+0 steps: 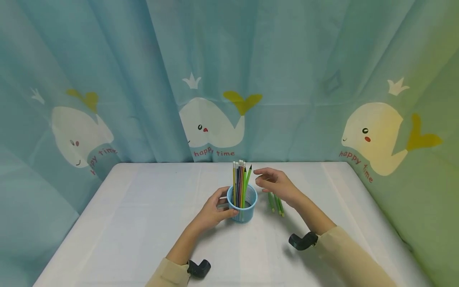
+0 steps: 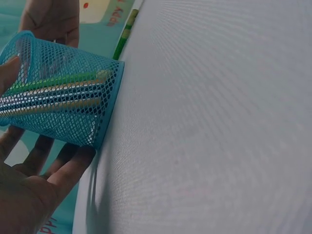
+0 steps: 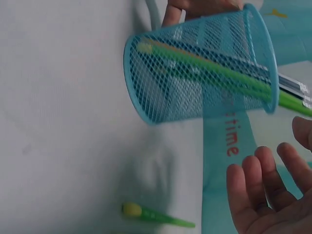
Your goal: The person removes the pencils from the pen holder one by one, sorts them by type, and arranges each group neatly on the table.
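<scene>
A blue mesh pen cup [image 1: 242,207] stands upright on the white table [image 1: 143,223], holding several pencils [image 1: 241,181] with their tips up. My left hand [image 1: 215,210] grips the cup's left side, fingers curled round the mesh [image 2: 63,105]. My right hand [image 1: 274,184] hovers empty just right of the pencil tops, fingers relaxed and spread [image 3: 265,195]. Green pencils [image 1: 276,204] lie on the table below that hand; one green pencil [image 3: 156,215] shows in the right wrist view beside the cup [image 3: 200,68].
A teal curtain with whale prints [image 1: 211,123] hangs close behind and around the table. The table's back edge [image 1: 229,162] lies just beyond the cup. Bare white cloth spreads left of the cup and toward the front.
</scene>
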Demonstrator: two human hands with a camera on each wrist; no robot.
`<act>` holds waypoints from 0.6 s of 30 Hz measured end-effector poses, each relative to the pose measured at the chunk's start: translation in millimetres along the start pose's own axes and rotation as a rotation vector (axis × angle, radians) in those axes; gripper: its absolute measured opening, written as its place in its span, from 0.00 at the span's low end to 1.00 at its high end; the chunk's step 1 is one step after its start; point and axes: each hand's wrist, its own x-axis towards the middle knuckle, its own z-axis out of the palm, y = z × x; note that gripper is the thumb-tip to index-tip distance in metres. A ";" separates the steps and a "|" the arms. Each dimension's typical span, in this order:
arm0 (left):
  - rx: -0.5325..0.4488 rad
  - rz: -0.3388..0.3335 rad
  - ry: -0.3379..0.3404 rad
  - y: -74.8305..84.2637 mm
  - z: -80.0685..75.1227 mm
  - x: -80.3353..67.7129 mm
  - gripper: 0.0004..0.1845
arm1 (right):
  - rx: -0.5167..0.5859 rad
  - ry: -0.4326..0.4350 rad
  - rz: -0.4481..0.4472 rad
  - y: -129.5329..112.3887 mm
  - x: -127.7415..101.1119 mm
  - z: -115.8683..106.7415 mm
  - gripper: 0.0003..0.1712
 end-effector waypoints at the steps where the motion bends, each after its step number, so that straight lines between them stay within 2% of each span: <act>1: 0.000 0.001 -0.002 -0.5 -0.1 0.0 0.41 | -0.002 -0.013 -0.011 -0.7 0.6 2.8 0.26; 6: -0.010 0.017 -0.003 -0.7 -0.7 0.0 0.40 | 0.002 -0.039 -0.046 -3.4 2.8 15.1 0.23; 11: -0.019 0.027 -0.011 0.3 -1.3 -0.5 0.39 | -0.018 -0.008 -0.043 -1.9 4.8 24.5 0.16; 14: -0.019 0.034 -0.021 0.3 -1.3 -0.4 0.39 | -0.039 0.016 -0.044 -12.7 0.4 28.2 0.12; 18: -0.015 0.030 -0.017 -0.4 -1.0 -0.7 0.40 | -0.050 0.030 -0.049 -15.8 0.6 30.3 0.11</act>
